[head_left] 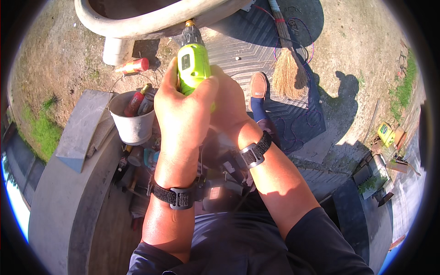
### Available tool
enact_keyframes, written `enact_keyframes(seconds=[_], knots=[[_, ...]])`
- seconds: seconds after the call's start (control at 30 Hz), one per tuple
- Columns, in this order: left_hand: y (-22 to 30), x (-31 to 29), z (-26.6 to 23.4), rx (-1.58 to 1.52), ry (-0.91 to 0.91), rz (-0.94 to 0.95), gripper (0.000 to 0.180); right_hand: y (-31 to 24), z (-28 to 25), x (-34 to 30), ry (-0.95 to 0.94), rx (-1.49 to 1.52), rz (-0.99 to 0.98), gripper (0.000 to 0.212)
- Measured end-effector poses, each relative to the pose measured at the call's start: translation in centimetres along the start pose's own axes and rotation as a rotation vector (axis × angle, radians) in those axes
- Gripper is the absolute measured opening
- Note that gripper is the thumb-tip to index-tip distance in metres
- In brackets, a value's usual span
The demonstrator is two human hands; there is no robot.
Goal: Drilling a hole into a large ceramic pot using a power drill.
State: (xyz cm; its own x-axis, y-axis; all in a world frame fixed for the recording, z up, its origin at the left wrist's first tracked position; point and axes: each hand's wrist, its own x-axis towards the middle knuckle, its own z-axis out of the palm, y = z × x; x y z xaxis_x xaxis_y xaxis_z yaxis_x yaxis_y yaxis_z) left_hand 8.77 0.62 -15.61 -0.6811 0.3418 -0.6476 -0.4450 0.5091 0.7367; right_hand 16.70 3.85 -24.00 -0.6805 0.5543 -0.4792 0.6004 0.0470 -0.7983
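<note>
Both of my hands are wrapped round a lime-green power drill (194, 64), held out in front of me. My left hand (183, 110) grips its left side and rear, with the thumb along the body. My right hand (229, 101) closes on it from the right; the drill's handle is mostly hidden behind my hands. A dark chuck points away from me, and its brass-coloured tip (189, 22) meets the outer wall of a large pale basin (151, 23) just under the rim. Whether the tip has entered the wall I cannot tell.
A white bucket (133, 123) with a red bottle (135, 103) inside stands left of my hands. Beyond it lies a red-and-yellow bottle (134, 66). On the right, a straw broom (288, 75) and thin cords lie on a ridged dark mat (243, 59). A concrete ledge (64, 197) runs along the left.
</note>
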Motion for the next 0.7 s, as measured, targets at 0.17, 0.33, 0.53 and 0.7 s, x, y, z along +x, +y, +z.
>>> enact_keyframes(seconds=[0.17, 0.33, 0.53, 0.7], knots=[[0.17, -0.12, -0.02, 0.000, 0.012, -0.007, 0.052, -0.07, -0.01, -0.05, -0.001, -0.006, -0.003, 0.042], [0.17, -0.10, -0.06, -0.010, 0.002, -0.004, 0.055, 0.02, 0.05, -0.02, 0.007, -0.001, -0.009, 0.042], [-0.11, 0.05, 0.00, -0.011, 0.009, 0.005, 0.055, 0.18, 0.10, 0.06, 0.010, -0.007, -0.003, 0.041], [-0.07, 0.07, -0.07, 0.008, 0.011, 0.004, 0.055, 0.20, 0.27, -0.05, 0.046, 0.026, -0.029, 0.040]])
